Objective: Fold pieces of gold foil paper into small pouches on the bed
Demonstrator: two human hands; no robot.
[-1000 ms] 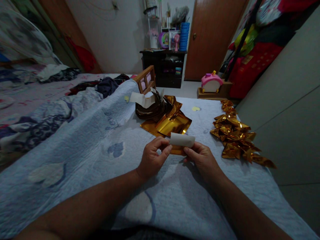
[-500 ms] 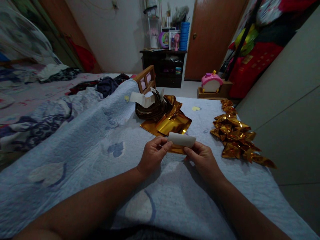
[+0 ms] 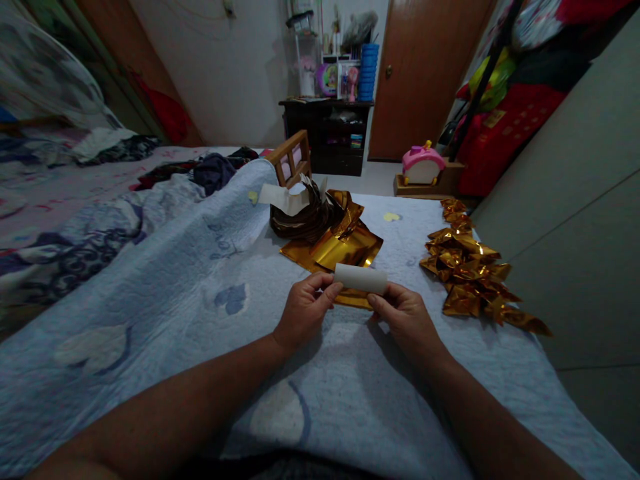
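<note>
Between my two hands is a sheet of gold foil paper (image 3: 360,279), its pale back curled over into a tube and a strip of gold showing below. My left hand (image 3: 311,303) pinches its left end between thumb and fingers. At the right end, my right hand (image 3: 403,313) pinches it the same way. Just beyond lie loose gold sheets (image 3: 345,248) beside a thick, bent stack of the same paper (image 3: 303,217), white sides partly showing. Several folded gold foil pieces (image 3: 463,267) lie in a row to the right.
Everything rests on a light blue quilt (image 3: 230,373) with heart patterns. A wooden rail (image 3: 290,160) stands behind the stack. A pale cabinet (image 3: 575,253) borders the right side. Clothes and bedding (image 3: 150,207) lie at left; a pink toy (image 3: 423,165) sits beyond the far edge.
The curled paper has become a tighter, more even tube, and its flared right corner has drawn in. Both hands stay almost in the same place.
</note>
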